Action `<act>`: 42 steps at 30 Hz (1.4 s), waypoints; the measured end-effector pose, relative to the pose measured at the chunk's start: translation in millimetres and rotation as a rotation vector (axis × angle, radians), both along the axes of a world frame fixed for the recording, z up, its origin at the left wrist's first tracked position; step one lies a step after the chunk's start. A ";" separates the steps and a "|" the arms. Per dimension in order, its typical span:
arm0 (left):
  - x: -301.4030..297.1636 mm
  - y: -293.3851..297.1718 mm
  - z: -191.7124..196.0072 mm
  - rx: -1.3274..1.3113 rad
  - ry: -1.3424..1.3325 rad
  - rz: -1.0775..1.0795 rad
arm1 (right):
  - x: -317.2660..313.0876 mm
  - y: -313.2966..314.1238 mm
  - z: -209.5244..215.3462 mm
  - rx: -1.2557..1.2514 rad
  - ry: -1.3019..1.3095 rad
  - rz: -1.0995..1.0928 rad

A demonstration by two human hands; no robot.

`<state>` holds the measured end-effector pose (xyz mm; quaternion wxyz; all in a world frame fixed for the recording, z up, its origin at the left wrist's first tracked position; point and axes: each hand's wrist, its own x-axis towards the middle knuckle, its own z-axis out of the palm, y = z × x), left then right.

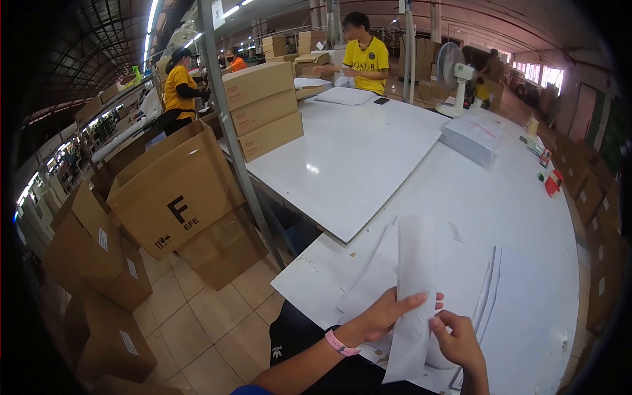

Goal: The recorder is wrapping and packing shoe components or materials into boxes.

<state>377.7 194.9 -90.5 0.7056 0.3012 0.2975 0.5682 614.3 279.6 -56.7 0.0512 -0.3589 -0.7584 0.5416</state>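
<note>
Both hands pinch a long white paper sleeve (413, 296) over the desk's (368, 158) near edge: left hand (382, 317) at its side, right hand (459, 342) lower down. Light, limp and crease-prone, it seems best held by its edges above more white sheets (526, 316).

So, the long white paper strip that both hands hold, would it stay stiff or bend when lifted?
The white paper strip is probably floppy: it is thin and long, and its lower end hangs below the left hand and right hand. It likely weighs very little. It could crease easily, and may slide on the smooth white table.
</note>
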 end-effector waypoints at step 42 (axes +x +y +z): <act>0.3 -38.7 -10.8 0.020 0.330 -0.232 | -59.1 15.0 2.6 -0.700 0.590 -0.299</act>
